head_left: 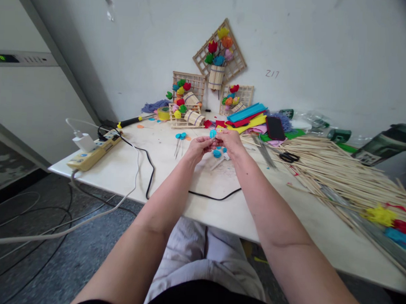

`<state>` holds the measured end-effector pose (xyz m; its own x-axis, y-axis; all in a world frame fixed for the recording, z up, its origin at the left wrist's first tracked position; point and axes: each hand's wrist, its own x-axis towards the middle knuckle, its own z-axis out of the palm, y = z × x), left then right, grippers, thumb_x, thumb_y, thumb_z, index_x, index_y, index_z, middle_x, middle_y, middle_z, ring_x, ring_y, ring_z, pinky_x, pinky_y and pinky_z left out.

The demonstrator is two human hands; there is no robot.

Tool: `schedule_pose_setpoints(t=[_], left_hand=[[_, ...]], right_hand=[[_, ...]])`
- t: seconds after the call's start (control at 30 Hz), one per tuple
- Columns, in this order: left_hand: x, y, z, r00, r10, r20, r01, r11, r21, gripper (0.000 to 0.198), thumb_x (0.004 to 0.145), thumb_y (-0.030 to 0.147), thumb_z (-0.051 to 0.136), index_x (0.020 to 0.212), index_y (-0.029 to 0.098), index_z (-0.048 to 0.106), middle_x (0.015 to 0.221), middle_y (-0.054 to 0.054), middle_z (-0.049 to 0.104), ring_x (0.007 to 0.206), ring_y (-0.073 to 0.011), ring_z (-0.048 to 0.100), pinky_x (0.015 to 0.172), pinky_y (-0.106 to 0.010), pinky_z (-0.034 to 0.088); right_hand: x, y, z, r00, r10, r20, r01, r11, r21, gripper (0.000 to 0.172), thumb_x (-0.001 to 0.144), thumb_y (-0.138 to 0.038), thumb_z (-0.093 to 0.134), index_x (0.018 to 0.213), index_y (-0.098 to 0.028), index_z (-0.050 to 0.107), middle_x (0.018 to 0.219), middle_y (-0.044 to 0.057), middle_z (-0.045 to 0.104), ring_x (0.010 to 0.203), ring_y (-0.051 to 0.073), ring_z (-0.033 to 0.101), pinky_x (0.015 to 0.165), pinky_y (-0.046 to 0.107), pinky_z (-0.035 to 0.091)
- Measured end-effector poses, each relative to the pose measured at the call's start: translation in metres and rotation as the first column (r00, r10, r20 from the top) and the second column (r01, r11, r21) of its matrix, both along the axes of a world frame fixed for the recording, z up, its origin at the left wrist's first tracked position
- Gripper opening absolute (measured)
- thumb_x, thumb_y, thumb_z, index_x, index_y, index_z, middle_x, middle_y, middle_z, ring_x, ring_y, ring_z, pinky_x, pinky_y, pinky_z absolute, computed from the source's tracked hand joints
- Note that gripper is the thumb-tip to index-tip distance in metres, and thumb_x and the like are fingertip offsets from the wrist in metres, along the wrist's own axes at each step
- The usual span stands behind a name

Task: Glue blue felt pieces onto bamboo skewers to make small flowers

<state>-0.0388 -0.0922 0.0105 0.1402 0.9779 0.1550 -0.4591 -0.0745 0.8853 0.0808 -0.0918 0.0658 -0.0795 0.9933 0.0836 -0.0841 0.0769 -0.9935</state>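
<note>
My left hand (199, 147) and my right hand (230, 140) meet above the middle of the table, fingers pinched together around a small blue disc (212, 133). Its lower part and any stem are hidden by my fingertips. To the left lie blue discs on thin wire stems (181, 136). Below my hands, several loose blue pieces (217, 153) rest beside a white stick-like tool (219, 163), possibly a glue gun, partly hidden by my right wrist.
Stick lattices with colourful flowers (189, 86) stand against the wall. On the right are many thin wooden sticks (337, 162), black scissors (289, 157), a phone (275, 128), folded coloured sheets (246, 116) and a dark bottle (388, 144). A power strip (93, 151) with cables sits left.
</note>
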Motion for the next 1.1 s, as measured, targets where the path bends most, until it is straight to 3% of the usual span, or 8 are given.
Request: schedule_pose_setpoints(t=[0.33, 0.5, 0.7, 0.77, 0.87, 0.97, 1.1], left_hand=[[0.001, -0.005, 0.003, 1.000, 0.024, 0.008, -0.024, 1.000, 0.005, 0.016, 0.065, 0.022, 0.074, 0.071, 0.011, 0.064, 0.063, -0.002, 0.065, 0.053, -0.0070, 0.058, 0.051, -0.018, 0.040], [0.000, -0.001, 0.001, 0.997, 0.068, 0.023, -0.068, 0.998, -0.008, 0.018, 0.065, 0.023, 0.074, 0.072, 0.012, 0.061, 0.061, -0.001, 0.064, 0.054, -0.0075, 0.059, 0.051, -0.017, 0.040], [-0.001, 0.001, 0.001, 0.990, 0.133, 0.057, -0.131, 0.991, -0.039, 0.020, 0.065, 0.023, 0.073, 0.073, 0.011, 0.059, 0.064, -0.002, 0.065, 0.054, -0.0067, 0.059, 0.049, -0.016, 0.040], [-0.001, 0.000, 0.003, 0.988, 0.139, 0.064, -0.136, 0.989, -0.051, 0.020, 0.065, 0.022, 0.073, 0.073, 0.011, 0.059, 0.064, -0.002, 0.065, 0.054, -0.0067, 0.060, 0.049, -0.016, 0.040], [-0.001, -0.001, 0.003, 0.988, 0.139, 0.066, -0.135, 0.989, -0.061, 0.020, 0.065, 0.022, 0.073, 0.072, 0.012, 0.058, 0.064, -0.002, 0.065, 0.054, -0.0067, 0.059, 0.049, -0.016, 0.040], [-0.001, 0.000, 0.002, 0.990, 0.121, 0.066, -0.118, 0.992, -0.048, 0.021, 0.064, 0.023, 0.073, 0.073, 0.012, 0.059, 0.065, -0.003, 0.065, 0.054, -0.0065, 0.059, 0.049, -0.016, 0.040], [0.000, 0.001, 0.001, 0.992, 0.113, 0.057, -0.111, 0.993, -0.035, 0.022, 0.063, 0.024, 0.074, 0.072, 0.012, 0.058, 0.064, -0.002, 0.065, 0.054, -0.0065, 0.059, 0.049, -0.016, 0.040]], right_hand=[[0.001, 0.001, -0.002, 1.000, 0.018, 0.021, -0.018, 1.000, 0.004, 0.015, 0.065, -0.002, 0.054, 0.054, -0.013, 0.056, 0.041, -0.002, 0.053, 0.039, 0.008, 0.051, 0.046, 0.019, 0.048], [0.012, 0.003, 0.003, 0.995, 0.074, 0.067, -0.076, 0.997, 0.030, 0.006, 0.064, -0.009, 0.057, 0.064, -0.011, 0.062, 0.054, 0.001, 0.061, 0.048, 0.009, 0.055, 0.049, 0.019, 0.048], [0.042, 0.016, 0.007, 0.937, -0.226, 0.265, 0.196, 0.972, 0.132, 0.011, 0.067, -0.017, 0.056, 0.071, -0.012, 0.065, 0.066, 0.003, 0.065, 0.052, 0.009, 0.054, 0.047, 0.018, 0.043], [0.059, 0.026, 0.003, 0.863, -0.345, 0.368, 0.293, 0.937, 0.190, 0.014, 0.068, -0.018, 0.055, 0.073, -0.012, 0.067, 0.067, 0.004, 0.066, 0.056, 0.011, 0.056, 0.052, 0.020, 0.044], [0.086, 0.039, -0.004, 0.652, -0.473, 0.593, 0.405, 0.878, 0.254, 0.018, 0.069, -0.018, 0.055, 0.077, -0.012, 0.070, 0.074, 0.008, 0.068, 0.070, 0.018, 0.062, 0.063, 0.025, 0.047], [0.108, 0.043, -0.009, 0.422, -0.501, 0.756, 0.479, 0.831, 0.282, 0.021, 0.073, -0.019, 0.055, 0.084, -0.016, 0.073, 0.090, 0.011, 0.070, 0.087, 0.024, 0.063, 0.074, 0.031, 0.047], [0.127, 0.039, -0.018, 0.196, -0.482, 0.854, 0.551, 0.774, 0.310, 0.027, 0.077, -0.018, 0.051, 0.095, -0.019, 0.072, 0.103, 0.013, 0.068, 0.098, 0.029, 0.062, 0.080, 0.038, 0.044]])
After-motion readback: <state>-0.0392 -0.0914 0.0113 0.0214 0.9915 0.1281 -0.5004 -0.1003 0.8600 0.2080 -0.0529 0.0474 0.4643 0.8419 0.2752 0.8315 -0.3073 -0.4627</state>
